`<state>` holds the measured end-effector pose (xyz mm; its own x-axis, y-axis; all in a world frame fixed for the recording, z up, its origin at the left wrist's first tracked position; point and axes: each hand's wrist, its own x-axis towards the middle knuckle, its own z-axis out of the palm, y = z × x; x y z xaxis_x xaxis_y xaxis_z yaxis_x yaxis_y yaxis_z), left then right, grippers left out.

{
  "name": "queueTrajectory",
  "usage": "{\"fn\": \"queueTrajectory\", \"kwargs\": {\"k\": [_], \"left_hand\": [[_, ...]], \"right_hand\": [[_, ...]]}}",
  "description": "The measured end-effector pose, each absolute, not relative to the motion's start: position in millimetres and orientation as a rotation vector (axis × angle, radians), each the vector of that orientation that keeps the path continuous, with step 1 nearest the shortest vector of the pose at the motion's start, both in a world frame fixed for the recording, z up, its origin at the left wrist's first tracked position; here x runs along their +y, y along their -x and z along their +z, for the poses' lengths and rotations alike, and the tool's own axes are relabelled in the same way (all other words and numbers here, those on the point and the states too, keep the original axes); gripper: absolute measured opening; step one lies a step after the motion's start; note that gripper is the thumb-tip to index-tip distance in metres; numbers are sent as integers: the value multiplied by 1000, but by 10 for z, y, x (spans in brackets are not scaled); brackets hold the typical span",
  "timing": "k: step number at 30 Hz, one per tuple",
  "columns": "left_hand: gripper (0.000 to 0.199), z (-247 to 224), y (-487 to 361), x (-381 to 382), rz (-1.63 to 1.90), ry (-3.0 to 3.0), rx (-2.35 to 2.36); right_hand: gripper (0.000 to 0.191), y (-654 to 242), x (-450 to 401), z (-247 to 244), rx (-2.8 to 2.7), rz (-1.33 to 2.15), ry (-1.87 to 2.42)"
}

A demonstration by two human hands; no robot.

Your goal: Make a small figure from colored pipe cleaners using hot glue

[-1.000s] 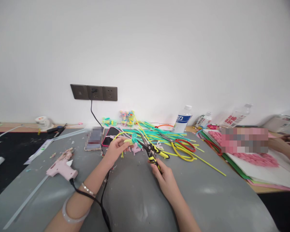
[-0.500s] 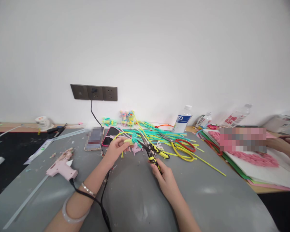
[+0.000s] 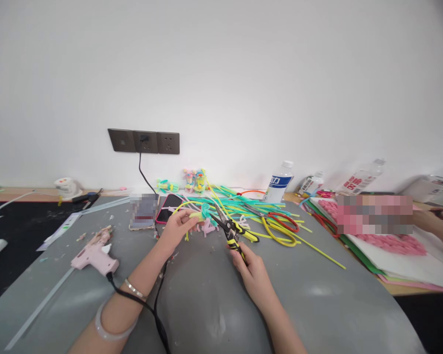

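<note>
Pliers [image 3: 229, 228] were just beside craft piece [image 3: 205, 211].
Left hand [image 3: 180, 227] had craft piece in grip; right hand [image 3: 253, 268] gripped pliers, jaws parted.

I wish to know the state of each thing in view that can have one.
Yellow-black pliers: in right grip, handles apart.
Pipe-cleaner piece: in left grip, teal part coiled.
Hot glue gun: lying on its side, cord attached.
Scissors: lying down, opening unclear.
Pink-edged phone: screen dark.
Blue-labelled bottle: capped, standing.
Middle socket: plug inserted.
</note>
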<state>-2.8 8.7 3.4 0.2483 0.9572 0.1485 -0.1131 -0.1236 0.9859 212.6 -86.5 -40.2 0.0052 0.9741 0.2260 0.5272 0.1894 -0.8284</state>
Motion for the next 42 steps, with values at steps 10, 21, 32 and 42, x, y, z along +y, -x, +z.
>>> {"fn": "queueTrajectory", "kwargs": {"k": [10, 21, 32, 42], "left_hand": [[37, -4, 42, 114, 1192, -1297, 902], [35, -12, 20, 106, 1166, -1297, 858], [41, 9, 3, 100, 1145, -1179, 851], [44, 18, -8, 82, 1147, -1139, 833]], "right_hand": [[45, -2130, -863, -477, -1413, 718, 1423], [51, -2489, -753, -464, -1297, 328, 1627], [40, -2657, -322, -428, -1766, 87, 1729], [31, -2225, -280, 50, -1745, -6, 1259]]}}
